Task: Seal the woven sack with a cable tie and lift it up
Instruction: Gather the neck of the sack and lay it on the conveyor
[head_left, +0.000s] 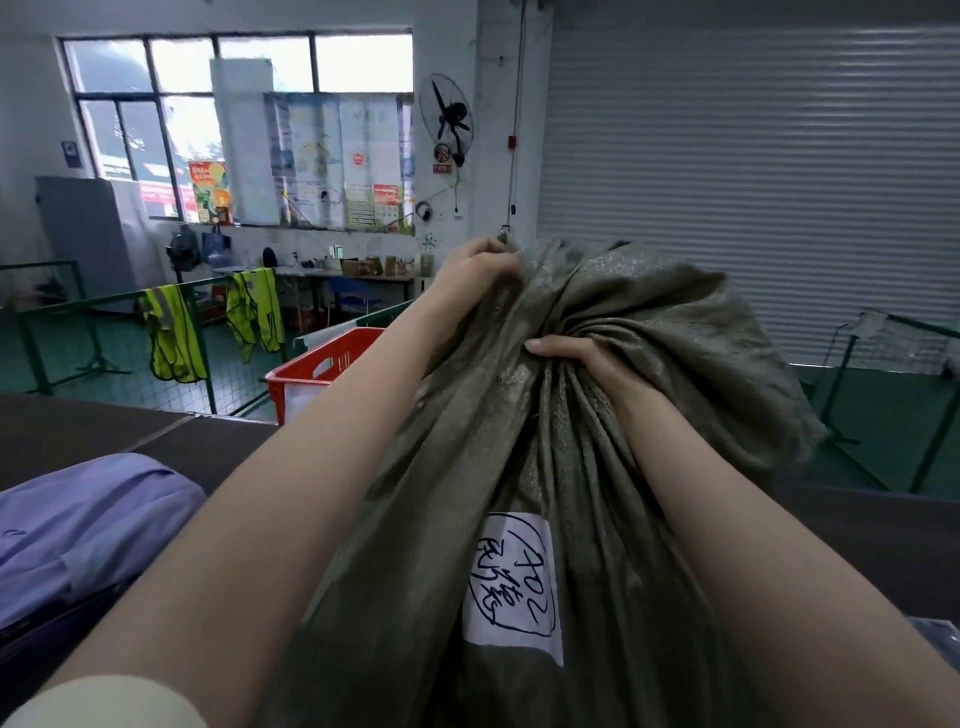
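A grey-green woven sack (467, 457) stands upright in front of me, filling the lower middle of the view. A white label (511, 582) with handwritten marks sits on its near side. My right hand (576, 358) is closed around the gathered neck of the sack, where the cloth bunches into folds. Higher and to the left, my left hand (480, 265) grips the loose top edge of the sack's mouth. The mouth flap spreads out to the right above the neck. No cable tie is visible.
The sack rests on a dark work surface (130, 431). A lilac bag (78, 530) lies at lower left. Beyond the surface are a red plastic crate (322, 369), green railings with yellow vests (171, 332), a cluttered desk under the windows, and a roller shutter (753, 156) on the right.
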